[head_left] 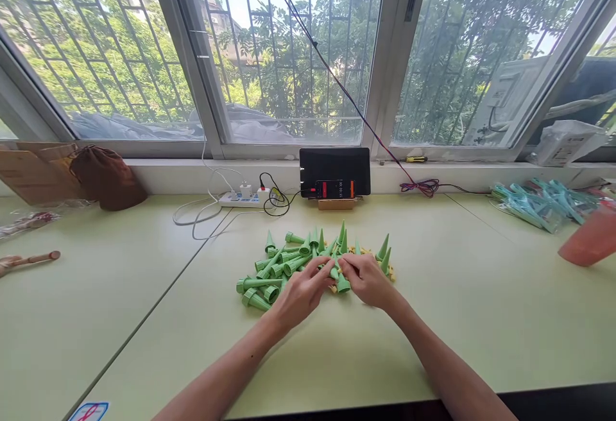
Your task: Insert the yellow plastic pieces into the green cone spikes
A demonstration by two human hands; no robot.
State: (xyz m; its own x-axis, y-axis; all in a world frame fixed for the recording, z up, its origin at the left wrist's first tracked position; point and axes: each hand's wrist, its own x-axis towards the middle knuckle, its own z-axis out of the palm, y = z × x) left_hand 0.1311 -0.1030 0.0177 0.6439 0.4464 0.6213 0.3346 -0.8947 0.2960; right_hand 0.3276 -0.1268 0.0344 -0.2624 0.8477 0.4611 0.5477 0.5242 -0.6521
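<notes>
A pile of green cone-shaped plastic spikes with ribbed wide ends [276, 267] lies on the table, some on their sides and some standing point up. At its near right side, my left hand [301, 289] has its fingers closed on one green spike [333, 272]. My right hand [368, 278] meets it from the other side, fingers pinched together by the same spike; what lies between those fingertips is hidden. Just below the hands rests another spike [343, 284]. Small yellow pieces [392, 273] are scattered under and beside the right part of the pile.
Behind the pile a phone [337, 189] leans against a dark tablet [335, 163]. A power strip [245, 197] with loose cables is to its left. A brown bag [108, 177] stands far left; a reddish container [590, 235] and bagged turquoise items [539, 203] are at right.
</notes>
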